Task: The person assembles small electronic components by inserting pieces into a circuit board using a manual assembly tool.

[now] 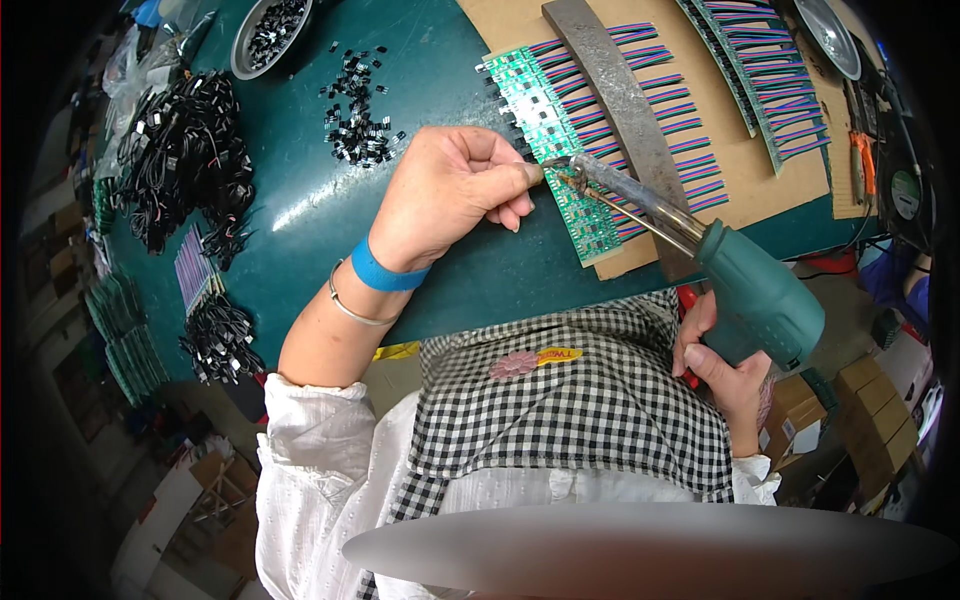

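Observation:
My right hand grips the handle of a green soldering gun, partly hidden by its body. The gun's metal tip reaches left to the edge of a green circuit board panel. My left hand, with a blue band at the wrist, has thumb and forefinger pinched at that edge, right beside the tip. What lies between these fingertips is too small to make out. Striped ribbon wires run from the panel's right side. A flat metal bar lies across them. Small black parts line the panel's upper left edge.
Cardboard lies under the boards. A second wired panel is at the far right, near a metal dish and orange-handled pliers. Loose black parts, a bowl of them and bundled black cables sit leftward.

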Available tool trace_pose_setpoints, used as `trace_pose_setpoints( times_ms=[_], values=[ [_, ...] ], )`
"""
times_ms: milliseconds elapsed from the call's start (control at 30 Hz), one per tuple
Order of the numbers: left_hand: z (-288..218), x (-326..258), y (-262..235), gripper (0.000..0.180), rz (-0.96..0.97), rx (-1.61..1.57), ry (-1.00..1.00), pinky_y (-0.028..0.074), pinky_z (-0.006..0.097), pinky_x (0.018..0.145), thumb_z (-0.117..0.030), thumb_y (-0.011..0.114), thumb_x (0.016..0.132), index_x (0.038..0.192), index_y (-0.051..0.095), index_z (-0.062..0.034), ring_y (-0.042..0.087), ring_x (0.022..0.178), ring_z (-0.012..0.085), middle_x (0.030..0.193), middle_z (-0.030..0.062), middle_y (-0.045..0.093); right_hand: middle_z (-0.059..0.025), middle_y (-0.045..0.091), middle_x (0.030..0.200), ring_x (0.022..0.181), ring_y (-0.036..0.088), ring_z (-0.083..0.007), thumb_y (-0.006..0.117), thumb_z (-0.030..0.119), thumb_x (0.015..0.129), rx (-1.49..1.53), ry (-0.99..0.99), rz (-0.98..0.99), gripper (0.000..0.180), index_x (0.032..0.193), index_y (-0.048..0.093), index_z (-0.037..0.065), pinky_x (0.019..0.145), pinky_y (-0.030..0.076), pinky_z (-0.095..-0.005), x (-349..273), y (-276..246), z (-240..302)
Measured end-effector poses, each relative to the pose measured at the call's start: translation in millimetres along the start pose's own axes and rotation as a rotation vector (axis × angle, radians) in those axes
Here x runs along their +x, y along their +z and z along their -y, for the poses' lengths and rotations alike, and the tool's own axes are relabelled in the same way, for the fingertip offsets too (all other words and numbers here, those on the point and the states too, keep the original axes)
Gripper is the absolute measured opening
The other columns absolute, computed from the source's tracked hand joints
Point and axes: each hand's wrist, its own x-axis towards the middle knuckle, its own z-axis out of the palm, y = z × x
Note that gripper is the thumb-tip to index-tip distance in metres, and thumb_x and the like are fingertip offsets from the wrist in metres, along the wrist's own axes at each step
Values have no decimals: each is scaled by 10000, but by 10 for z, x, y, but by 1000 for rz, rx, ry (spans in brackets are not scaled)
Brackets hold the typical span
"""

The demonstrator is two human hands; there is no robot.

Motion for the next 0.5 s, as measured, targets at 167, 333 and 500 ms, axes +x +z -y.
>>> trace_pose_setpoints(
  times_ms=[167, 333, 500],
  values=[
    [12, 2, -2, 101, -6, -4, -4, 486, 195, 491, -50, 625, 813, 756, 619, 33, 585, 520, 93, 644, 75, 627, -168, 531, 956, 614, 545, -153, 595, -72, 764, 22, 28, -58, 447, 1178, 424, -80, 517, 497, -259, -14, 47, 38],
    [15, 5, -5, 101, -5, -13, -6, 487, 196, 492, -51, 628, 814, 759, 618, 33, 588, 523, 95, 645, 75, 627, -173, 529, 962, 619, 544, -156, 596, -72, 765, 55, 62, -75, 466, 1194, 415, -81, 526, 499, -261, -58, 42, 26],
    [21, 10, -12, 93, 7, -15, 1, 489, 196, 496, -45, 628, 814, 764, 617, 32, 591, 526, 98, 649, 77, 629, -141, 535, 842, 607, 535, -158, 590, -78, 758, 60, 64, -41, 437, 1164, 429, -73, 523, 498, -262, -61, 14, 15]
  ],
)
